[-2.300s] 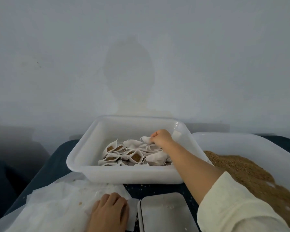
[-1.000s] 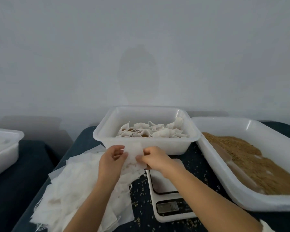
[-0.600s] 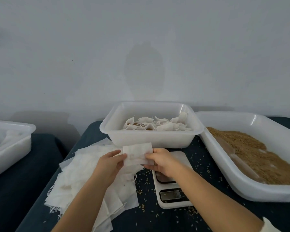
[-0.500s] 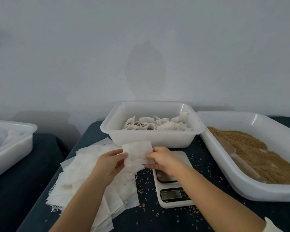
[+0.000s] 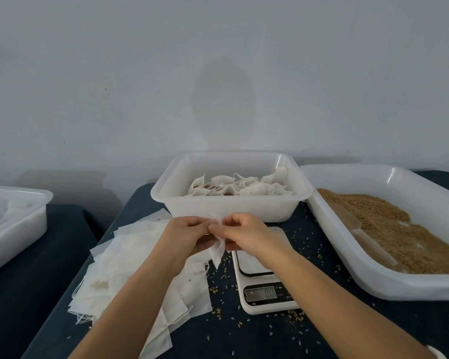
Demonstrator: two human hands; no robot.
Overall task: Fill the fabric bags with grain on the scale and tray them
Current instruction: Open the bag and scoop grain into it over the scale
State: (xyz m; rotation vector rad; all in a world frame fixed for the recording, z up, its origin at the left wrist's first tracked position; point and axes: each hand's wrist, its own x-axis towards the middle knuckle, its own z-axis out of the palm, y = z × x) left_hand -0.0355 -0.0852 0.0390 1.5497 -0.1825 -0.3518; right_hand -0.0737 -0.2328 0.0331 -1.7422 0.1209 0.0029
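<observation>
Both hands meet over the table's middle, pinching one empty white fabric bag that hangs crumpled between them. My left hand holds its left side, my right hand its right side. Just right of the bag sits the white digital scale, its platform bare. Behind the hands a white tray holds several filled bags. A large white tub at the right contains brown grain and a half-buried scoop. A heap of empty bags lies at the left.
Loose grains are scattered on the dark table around the scale. Another white tray with white bags stands at the far left on a separate dark surface. A plain grey wall rises close behind the trays.
My right hand left the tray of filled bags and joined the left at the heap. Together they lifted one flat bag, and it is now bunched up between the fingers.
</observation>
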